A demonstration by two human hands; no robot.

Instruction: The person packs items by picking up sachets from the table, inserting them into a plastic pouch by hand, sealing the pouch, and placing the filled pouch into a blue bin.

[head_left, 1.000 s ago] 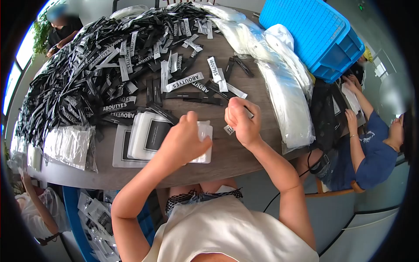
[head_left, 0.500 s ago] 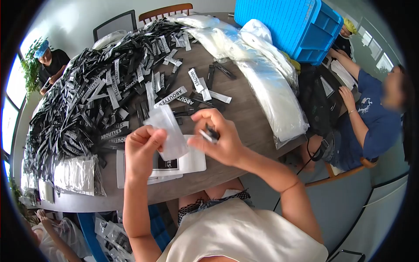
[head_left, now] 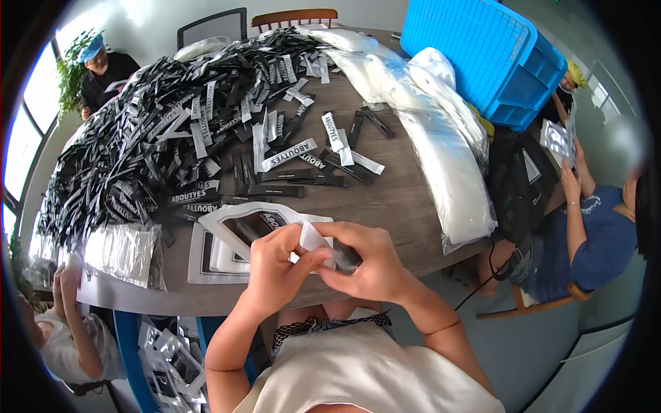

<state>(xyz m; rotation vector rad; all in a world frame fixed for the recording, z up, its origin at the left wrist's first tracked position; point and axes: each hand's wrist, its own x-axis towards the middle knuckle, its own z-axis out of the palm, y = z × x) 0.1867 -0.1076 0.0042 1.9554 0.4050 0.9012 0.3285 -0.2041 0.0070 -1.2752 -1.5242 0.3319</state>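
Note:
Close together over the table's front edge, both my hands work at a white-bordered pouch [head_left: 234,219] with a dark panel and pale lettering. My left hand [head_left: 281,265] has its fingers closed on the pouch's right end, where a white flap [head_left: 313,237] sticks up. Touching that same end, my right hand [head_left: 372,261] has its thumb and fingers pinched in; a dark, shiny piece [head_left: 348,259] shows inside the curl, and its kind is partly hidden. Beneath the pouch lie more flat pouches [head_left: 200,265] in a stack. Black stick sachets [head_left: 286,191] lie just beyond.
A large heap of black sachets [head_left: 138,151] covers the table's left. Clear bags of white packets [head_left: 124,255] and long plastic-wrapped bundles [head_left: 454,186] flank it. A blue crate [head_left: 475,55] stands at the back right. Filled pouches sit in a blue bin [head_left: 127,344] below. Several people sit around.
My hands have come together. The small translucent bag is no longer seen upright in my left hand; a labelled pouch is now raised there. The view has shifted slightly.

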